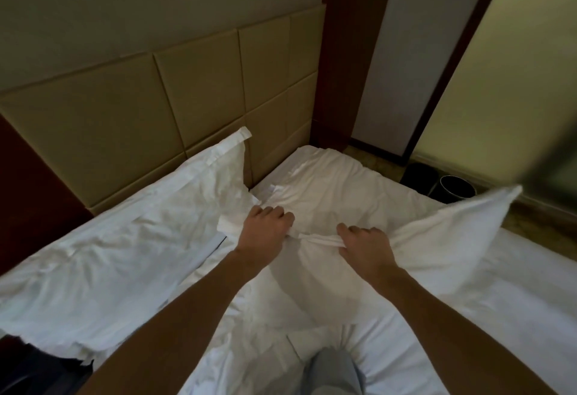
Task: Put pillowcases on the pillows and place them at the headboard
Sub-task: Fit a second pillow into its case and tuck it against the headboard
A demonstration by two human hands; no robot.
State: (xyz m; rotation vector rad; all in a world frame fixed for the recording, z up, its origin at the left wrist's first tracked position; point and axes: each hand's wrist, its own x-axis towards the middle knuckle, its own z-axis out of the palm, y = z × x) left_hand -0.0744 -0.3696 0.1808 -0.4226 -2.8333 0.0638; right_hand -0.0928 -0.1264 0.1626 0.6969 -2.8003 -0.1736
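Note:
A white pillow in its pillowcase (437,232) lies across the bed in front of me, its right corner lifted. My left hand (265,229) and my right hand (365,245) both grip the bunched edge of that pillowcase, a short hemmed strip stretched between them. A second white cased pillow (150,223) lies to the left, one corner propped against the padded beige headboard (156,107). White sheets cover the bed (515,285).
A dark wooden panel (346,51) stands beside the headboard. Two dark round bins (452,188) sit on the floor past the bed's right side, near a frosted glass wall. My knee in grey trousers (334,369) rests on the bed's near edge.

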